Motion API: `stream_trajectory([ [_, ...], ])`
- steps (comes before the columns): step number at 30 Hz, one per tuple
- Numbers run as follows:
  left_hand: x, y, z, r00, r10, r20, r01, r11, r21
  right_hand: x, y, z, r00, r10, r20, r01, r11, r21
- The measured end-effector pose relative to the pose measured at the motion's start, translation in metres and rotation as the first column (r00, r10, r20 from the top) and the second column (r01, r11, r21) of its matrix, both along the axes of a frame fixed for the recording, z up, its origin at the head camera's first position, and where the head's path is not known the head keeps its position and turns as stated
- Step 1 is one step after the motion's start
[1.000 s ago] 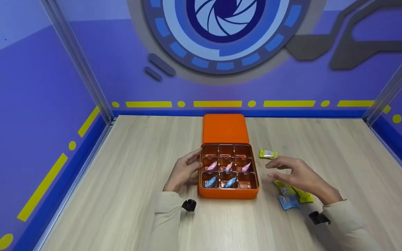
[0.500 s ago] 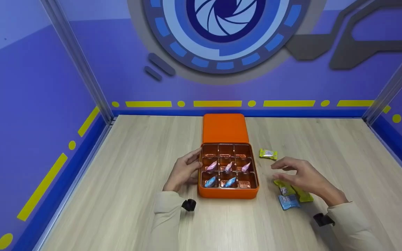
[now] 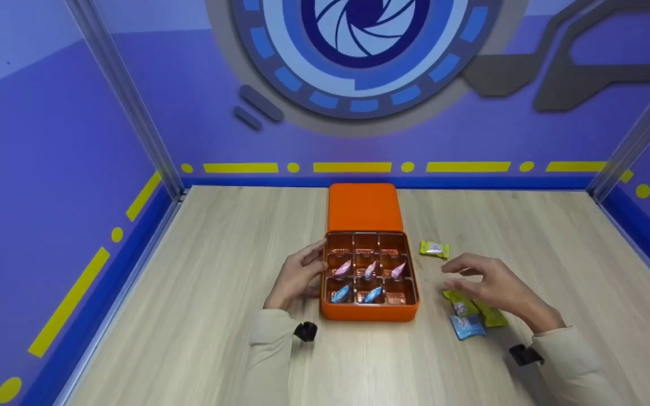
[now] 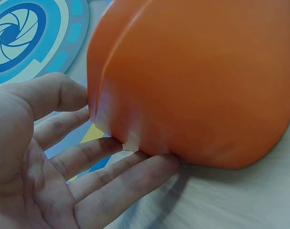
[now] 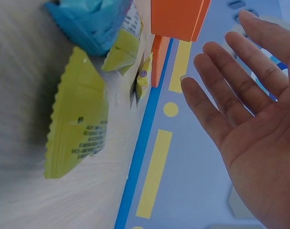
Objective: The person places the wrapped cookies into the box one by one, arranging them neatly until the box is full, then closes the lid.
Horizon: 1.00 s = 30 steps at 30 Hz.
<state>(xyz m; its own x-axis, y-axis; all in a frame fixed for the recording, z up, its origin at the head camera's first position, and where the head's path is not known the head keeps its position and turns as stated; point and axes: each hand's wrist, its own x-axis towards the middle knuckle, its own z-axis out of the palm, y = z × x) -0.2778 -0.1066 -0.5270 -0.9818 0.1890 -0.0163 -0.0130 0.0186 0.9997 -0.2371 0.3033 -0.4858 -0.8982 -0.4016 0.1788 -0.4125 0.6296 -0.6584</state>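
Note:
An orange box [image 3: 369, 313] stands on the table, its lid [image 3: 363, 207] folded back. Inside, a divided tray holds pink-wrapped candies [image 3: 398, 270] in the middle row and two blue-wrapped candies [image 3: 372, 294] in the near row's left and middle compartments. My left hand [image 3: 295, 277] touches the box's left side, thumb by the rim and fingers extended against the wall [image 4: 197, 95]. Holding nothing, my right hand [image 3: 491, 285] hovers right of the box with relaxed fingers, above yellow candies [image 5: 80, 117] and a blue candy [image 3: 468, 326]. Another yellow candy [image 3: 434, 249] lies farther back.
The wooden table [image 3: 218, 237] meets a blue patterned wall [image 3: 280, 141] behind the box. Side panels with metal posts [image 3: 133, 107] close in the left and right. Black wrist cameras [image 3: 306, 331] sit at both cuffs.
My right hand has drawn back slightly to the right, away from the box. My left hand, the box and the candies stay where they were.

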Motion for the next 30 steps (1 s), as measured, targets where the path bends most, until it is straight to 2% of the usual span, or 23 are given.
stream_trajectory([
  [7,0.001,0.001,0.001,1.000,0.002,0.003,-0.002,1.000,-0.001,0.001,0.003,-0.003,0.999,-0.011,0.038,0.011,1.000,0.016],
  [13,0.002,0.000,0.001,1.000,-0.007,0.016,0.007,1.000,-0.002,0.005,0.006,-0.004,0.999,0.024,0.037,-0.025,0.999,0.028],
  [20,0.002,0.000,0.002,1.000,-0.007,0.026,0.007,1.000,0.003,0.012,0.010,-0.005,0.995,0.040,0.096,-0.044,0.998,0.043],
  [30,0.003,0.000,0.003,1.000,-0.004,0.018,0.004,1.000,0.010,0.024,0.016,-0.007,0.989,0.114,0.090,-0.118,0.992,0.043],
])
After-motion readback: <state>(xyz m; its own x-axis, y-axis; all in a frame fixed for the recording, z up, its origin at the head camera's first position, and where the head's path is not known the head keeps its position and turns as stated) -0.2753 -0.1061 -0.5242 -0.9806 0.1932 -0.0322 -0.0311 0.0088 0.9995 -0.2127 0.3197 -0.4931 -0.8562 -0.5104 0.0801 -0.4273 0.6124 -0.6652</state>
